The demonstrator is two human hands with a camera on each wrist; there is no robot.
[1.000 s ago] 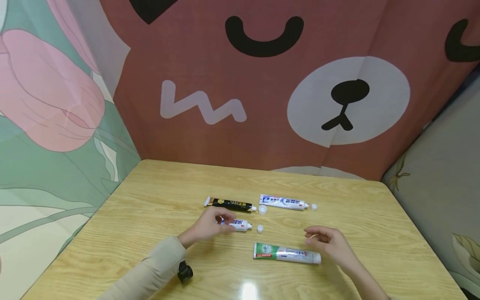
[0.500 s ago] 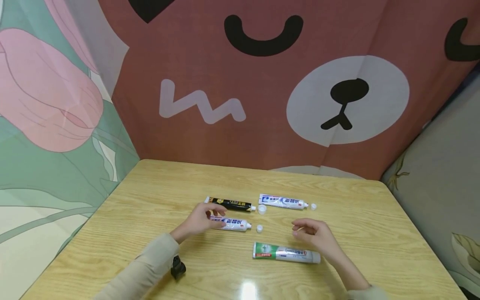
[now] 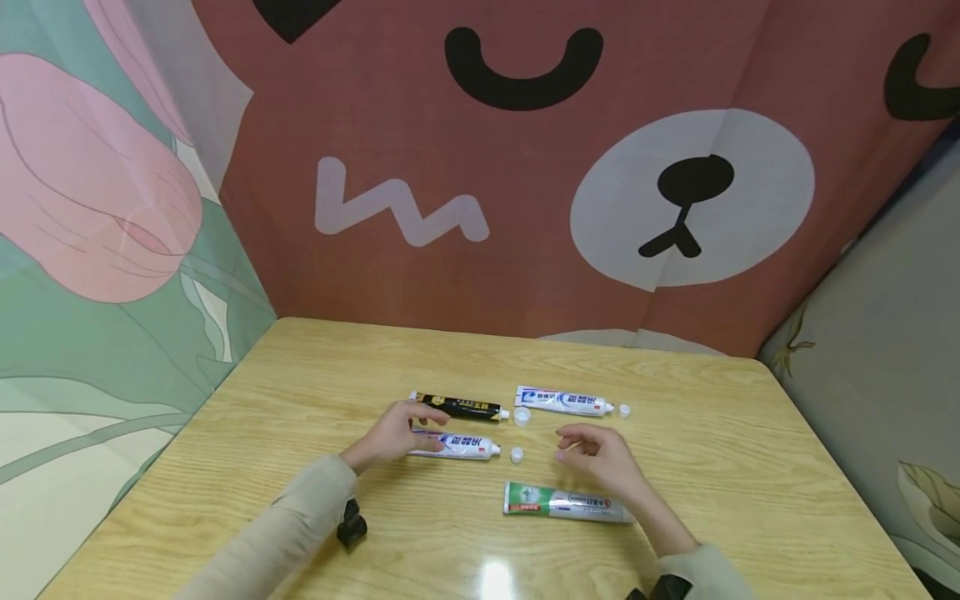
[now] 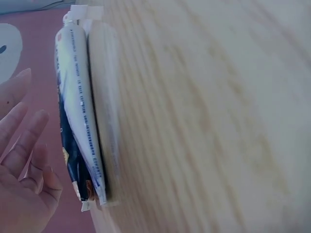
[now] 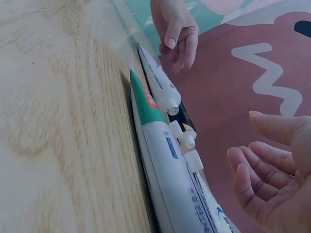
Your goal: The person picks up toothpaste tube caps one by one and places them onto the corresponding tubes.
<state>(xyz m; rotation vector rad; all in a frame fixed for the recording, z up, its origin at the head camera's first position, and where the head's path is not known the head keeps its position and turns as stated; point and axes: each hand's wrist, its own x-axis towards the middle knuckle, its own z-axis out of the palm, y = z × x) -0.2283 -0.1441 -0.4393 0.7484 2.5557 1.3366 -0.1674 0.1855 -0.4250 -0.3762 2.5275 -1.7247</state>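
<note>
My left hand (image 3: 392, 435) hovers over the left end of a white and blue toothpaste tube (image 3: 468, 447), holding nothing; the left wrist view shows its fingers apart from the tube. That tube lies uncapped, with a small white cap (image 3: 517, 455) just right of its nozzle. To the right of this cap is my right hand (image 3: 603, 458), in the air with loosely bent fingers and nothing between them. Below it lies a green and white toothpaste tube (image 3: 566, 503), its right end partly hidden by the right wrist.
Farther back lie an uncapped black toothpaste tube (image 3: 468, 407) with a wider white cap (image 3: 522, 416) by its nozzle, and another uncapped white and blue tube (image 3: 562, 402) with a small cap (image 3: 625, 411). A printed cloth (image 3: 420, 292) hangs behind the wooden table (image 3: 337, 358).
My right hand has moved left and a little away from me, closer to the small cap. My left hand has drawn left, uncovering more of the white and blue tube.
</note>
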